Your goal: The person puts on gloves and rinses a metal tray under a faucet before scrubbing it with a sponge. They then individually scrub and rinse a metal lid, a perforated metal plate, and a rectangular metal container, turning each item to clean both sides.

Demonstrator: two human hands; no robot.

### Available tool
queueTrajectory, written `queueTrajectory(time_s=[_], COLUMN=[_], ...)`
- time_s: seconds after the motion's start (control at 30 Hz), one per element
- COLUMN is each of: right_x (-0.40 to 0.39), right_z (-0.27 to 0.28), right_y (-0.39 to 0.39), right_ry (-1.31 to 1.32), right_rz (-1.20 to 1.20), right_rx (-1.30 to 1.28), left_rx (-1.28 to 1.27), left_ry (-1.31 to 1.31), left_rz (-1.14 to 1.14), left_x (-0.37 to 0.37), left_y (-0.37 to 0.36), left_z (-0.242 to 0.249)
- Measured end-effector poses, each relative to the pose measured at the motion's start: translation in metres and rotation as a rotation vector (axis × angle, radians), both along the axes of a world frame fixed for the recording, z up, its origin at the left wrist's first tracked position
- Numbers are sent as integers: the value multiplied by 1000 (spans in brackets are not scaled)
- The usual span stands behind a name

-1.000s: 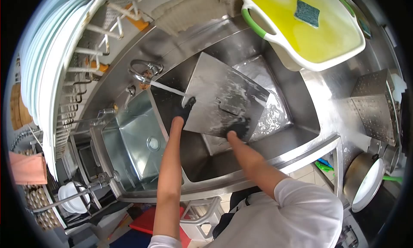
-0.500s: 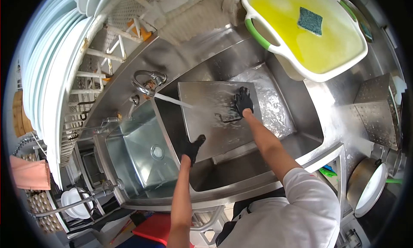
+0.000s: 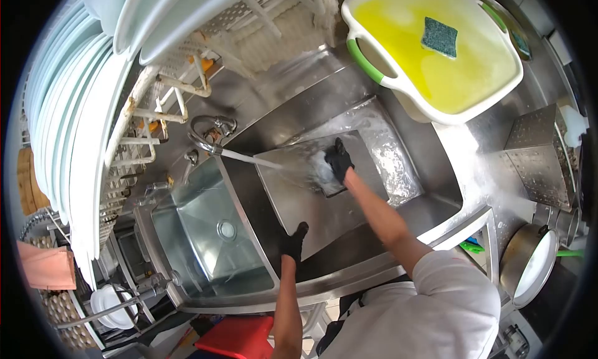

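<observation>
A square metal panel (image 3: 299,203) with a dark wire handle at its middle lies tilted in the deep steel sink basin. My left hand (image 3: 294,242), in a black glove, grips its near left edge, thumb on top. On the wet upper face rests my right hand (image 3: 339,161), also black-gloved, beside the handle, fingers stretched out over the metal. Its palm side is hidden. From the faucet (image 3: 208,134) a stream of water pours onto the panel and splashes near my right hand.
A second basin (image 3: 218,228) adjoins on the left. A white tub (image 3: 448,119) of yellow liquid stands at the back right, a green scouring pad (image 3: 440,37) in it. Plates (image 3: 68,122) fill the rack at left. A pan (image 3: 529,265) is at the right.
The panel has turned and dropped lower into the basin. My left hand has moved toward me and right with its edge; my right hand has slid slightly left over its face.
</observation>
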State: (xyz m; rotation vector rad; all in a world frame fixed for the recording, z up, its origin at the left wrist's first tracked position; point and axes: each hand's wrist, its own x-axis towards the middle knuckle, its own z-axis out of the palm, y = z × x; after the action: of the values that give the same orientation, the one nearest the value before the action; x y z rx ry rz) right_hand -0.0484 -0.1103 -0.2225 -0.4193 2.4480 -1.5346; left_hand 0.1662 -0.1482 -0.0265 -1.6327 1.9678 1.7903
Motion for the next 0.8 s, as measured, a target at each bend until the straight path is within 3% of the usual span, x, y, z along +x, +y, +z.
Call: queueTrajectory(time_s=[0.1,0.13,0.2,0.23,0.3,0.37,0.4,0.47,0.5,0.57,0.6,0.63,0.67,0.7,0.73,0.77,0.8], right_x=[-12,-12,-8,-3,-7,-14,-20,-51,-70,-59,-56,-43,-20,-6,8,13,7], right_z=[-42,-6,3,-51,43,51,31,-66,-99,-82,-109,-99,-118,-99,-79,-38,-40], right_y=[40,43,25,-6,4,15,18,23,48,110,137,159,167,164,160,164,167], right_ry=[147,-24,-85,24,-182,-174,-187,-61,-259,-170,-74,-337,-337,-451,-568,-619,-605], right_rz=[213,194,90,17,225,264,259,226,-24,-156,-13,-116,-237,-265,-283,-144,-139], right_rx=[242,184,239,509,496,431,432,822,521,554,706,565,496,587,681,763,775], left_rx=[-166,-146,-191,-191,-85,-127,-124,-137,-143,-73,-192,-191,-156,-120,-148,-138,-213], left_ry=[47,-59,-144,-182,58,28,17,64,57,107,94,82,63,46,93,102,41], left_rz=[-47,-92,-134,-113,-37,-36,-45,19,20,39,-6,-3,-12,-19,-10,-4,-94], left_x=[2,8,6,2,17,5,8,8,11,29,8,-5,-21,-26,-17,-20,-27], left_y=[8,5,7,9,-1,8,12,17,14,4,17,22,28,32,19,14,9], left_z=[-7,-14,-4,-7,-47,-21,-18,-21,-35,-67,-31,-7,10,20,-7,-2,3])
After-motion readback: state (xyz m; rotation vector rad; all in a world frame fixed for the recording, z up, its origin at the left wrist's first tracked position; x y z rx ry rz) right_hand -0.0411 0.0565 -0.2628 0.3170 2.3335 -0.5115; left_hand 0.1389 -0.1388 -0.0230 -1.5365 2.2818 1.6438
